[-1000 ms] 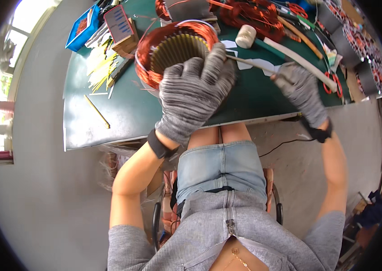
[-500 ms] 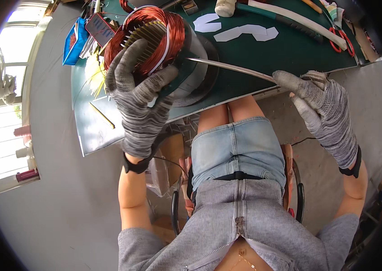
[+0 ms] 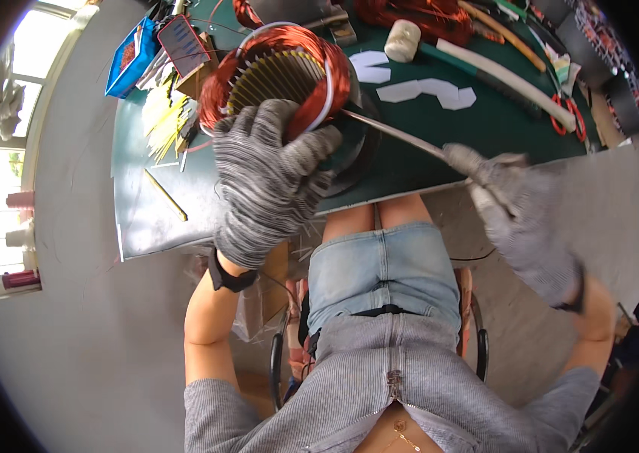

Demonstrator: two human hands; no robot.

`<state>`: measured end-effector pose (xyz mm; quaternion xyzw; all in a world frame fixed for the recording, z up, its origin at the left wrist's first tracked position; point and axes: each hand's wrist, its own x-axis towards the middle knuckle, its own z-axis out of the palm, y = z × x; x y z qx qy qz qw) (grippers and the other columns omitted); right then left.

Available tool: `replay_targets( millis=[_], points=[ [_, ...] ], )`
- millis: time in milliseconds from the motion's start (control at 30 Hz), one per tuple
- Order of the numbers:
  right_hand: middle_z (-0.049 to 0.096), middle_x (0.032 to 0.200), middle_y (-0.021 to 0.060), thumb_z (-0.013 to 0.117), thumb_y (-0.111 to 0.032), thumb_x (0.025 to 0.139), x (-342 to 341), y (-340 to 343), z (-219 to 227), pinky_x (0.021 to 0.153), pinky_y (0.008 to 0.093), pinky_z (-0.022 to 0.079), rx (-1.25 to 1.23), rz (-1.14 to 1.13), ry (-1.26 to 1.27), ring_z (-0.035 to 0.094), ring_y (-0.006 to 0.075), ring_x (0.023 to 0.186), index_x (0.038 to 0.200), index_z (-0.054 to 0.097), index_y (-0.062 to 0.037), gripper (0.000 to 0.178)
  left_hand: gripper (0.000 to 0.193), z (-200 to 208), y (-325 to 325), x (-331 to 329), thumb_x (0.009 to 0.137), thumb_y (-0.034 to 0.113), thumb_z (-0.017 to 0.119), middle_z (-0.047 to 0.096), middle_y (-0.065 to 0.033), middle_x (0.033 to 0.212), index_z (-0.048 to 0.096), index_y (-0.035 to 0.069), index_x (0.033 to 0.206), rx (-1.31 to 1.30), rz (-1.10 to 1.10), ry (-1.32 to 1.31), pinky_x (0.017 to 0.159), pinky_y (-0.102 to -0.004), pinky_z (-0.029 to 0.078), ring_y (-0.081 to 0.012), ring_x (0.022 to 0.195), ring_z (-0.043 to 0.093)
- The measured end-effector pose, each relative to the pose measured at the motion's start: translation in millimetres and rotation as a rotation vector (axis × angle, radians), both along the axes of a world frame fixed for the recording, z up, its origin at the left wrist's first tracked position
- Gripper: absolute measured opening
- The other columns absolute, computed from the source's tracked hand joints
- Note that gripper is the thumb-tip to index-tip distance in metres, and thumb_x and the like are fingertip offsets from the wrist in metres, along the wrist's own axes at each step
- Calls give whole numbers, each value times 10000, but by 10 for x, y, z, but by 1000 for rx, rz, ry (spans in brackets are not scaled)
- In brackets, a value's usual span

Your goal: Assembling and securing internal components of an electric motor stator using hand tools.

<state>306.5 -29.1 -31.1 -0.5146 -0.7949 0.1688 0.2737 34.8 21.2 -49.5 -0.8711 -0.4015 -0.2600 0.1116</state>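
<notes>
- Nearest, the person's grey ribbed top (image 3: pixel 357 351) and denim shorts (image 3: pixel 383 268) are filling the lower middle, the thighs disappearing under the front edge of the green-topped counter (image 3: pixel 402 162).
- The right grip (image 3: pixel 519 208), in a knitted glove and slightly blurred, is pinching the near end of a thin, pale rod (image 3: pixel 398 134) between thumb and fingers, just off the counter's edge.
- The left grip (image 3: pixel 263 170), in a grey striped glove, is resting with fingers and thumb spread over the near rim of the copper-wound stator (image 3: pixel 278 78).
- The stator is sitting tilted on the counter directly beyond the left grip, its bore facing up and showing yellow-edged slots; it is lying well apart from the right grip, up and to its left.
- The rod is bridging that gap, its tip ending at the winding's right side; whether it is touching, I cannot tell.
- Left of the stator, a yellow stick (image 3: pixel 165 195) and a heap of yellow-green strips (image 3: pixel 161 124) are lying.
- To the right, cut white sheets (image 3: pixel 429 90), a white-headed mallet (image 3: pixel 402 41), a curved white bar (image 3: pixel 508 82) and red-handled scissors (image 3: pixel 580 127) are lying.
- Farther off, a blue tray (image 3: pixel 132 74) is standing at the left, and a copper wire bundle (image 3: pixel 417 16) is lying behind the mallet.
</notes>
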Motion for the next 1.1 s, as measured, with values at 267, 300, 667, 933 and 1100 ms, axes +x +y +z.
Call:
replay_targets(
  millis=[267, 300, 667, 933, 1100],
  points=[
    [695, 833, 137, 623, -88, 885, 314, 446, -375, 665, 295, 513, 5, 14, 101, 663, 223, 694, 1055, 710, -65, 193, 267, -10, -20, 199, 733, 284, 672, 582, -134, 1021, 683, 209, 989, 99, 69, 40, 750, -474, 434, -306, 890, 582],
    [697, 839, 137, 625, -92, 885, 343, 489, -358, 666, 302, 514, -40, 36, 77, 667, 231, 701, 1038, 713, -64, 180, 273, 17, -17, 165, 735, 287, 673, 586, -138, 1015, 682, 200, 993, 79, 37, 28, 750, -473, 438, -308, 886, 584],
    [469, 596, 141, 484, -332, 982, 112, 774, -891, 547, 367, 403, -1, 62, 39, 487, 302, 551, 801, 583, -16, 378, 43, -76, 468, -442, 691, 176, 577, 524, -35, 642, 546, 154, 671, 82, -233, -288, 708, -411, 429, -271, 637, 521],
    [497, 635, 139, 551, -172, 934, 253, 834, -1175, 536, 340, 400, 17, 88, 218, 524, 270, 557, 806, 585, -4, 214, 141, -301, 286, -574, 861, 206, 566, 621, -133, 928, 628, 80, 845, 201, -122, -345, 893, -462, 446, -339, 947, 592],
    [523, 660, 163, 596, -203, 921, 184, 777, -1084, 536, 366, 422, 168, 59, 277, 542, 342, 591, 803, 604, -26, 213, 348, -980, -639, -699, 914, 120, 584, 493, -199, 1305, 532, 32, 1247, 211, 549, -701, 1023, -461, 401, -363, 1207, 480]
  ],
)
